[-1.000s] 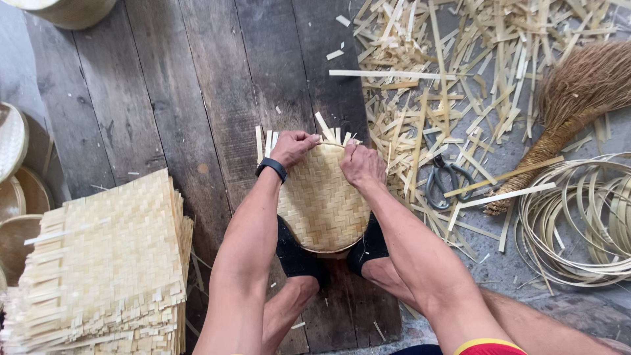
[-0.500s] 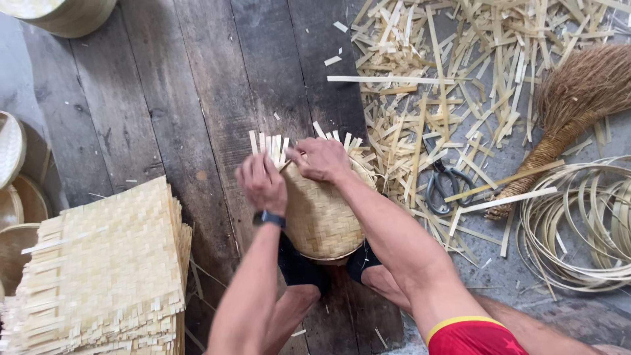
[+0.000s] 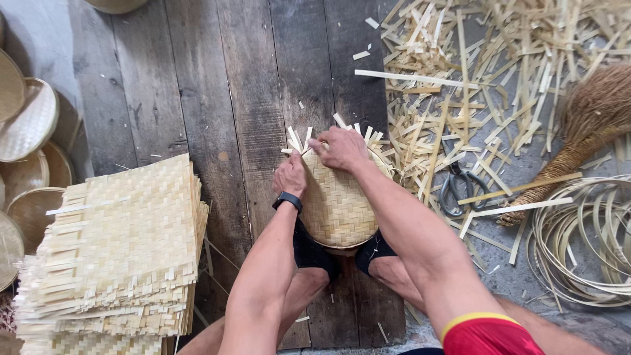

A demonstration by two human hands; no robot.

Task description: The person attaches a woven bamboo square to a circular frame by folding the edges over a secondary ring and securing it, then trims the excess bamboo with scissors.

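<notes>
— Two hands were on the woven bamboo basket (image 3: 336,205), same as half a second before?

— Yes, but placed differently. Earlier the left hand (image 3: 291,175) was raised at the basket's far-left rim with its fingers spread over the loose strip ends (image 3: 297,139). By this moment it had slid down the left side, wrist with the black watch (image 3: 288,200) bent, fingers curled together against the weave.

— And the right hand (image 3: 342,148)?

— It stayed on the far rim, knuckles up, fingers closed together and pinching the upright strip ends where they stick out. Whether it truly gripped one strip or only pressed on them, I couldn't tell.

— Where did the basket sit?

— On the dark plank floor (image 3: 217,98), about the middle of the planks toward the near edge, propped dome-up between the person's feet in black socks (image 3: 312,253). Both forearms reached forward over the knees, the right one crossing above the basket's right flank.

— What lay around it?

— One stack of flat woven mats (image 3: 125,250) rested at the near-left of the floor, well apart from the basket. Bamboo offcuts (image 3: 473,85) littered the far-right, with scissors (image 3: 460,187) just beside the basket's right, a brush broom (image 3: 585,125) beyond them, and coiled bamboo hoops (image 3: 585,243) at the right edge. Finished round baskets (image 3: 26,125) sat along the left edge.
</notes>
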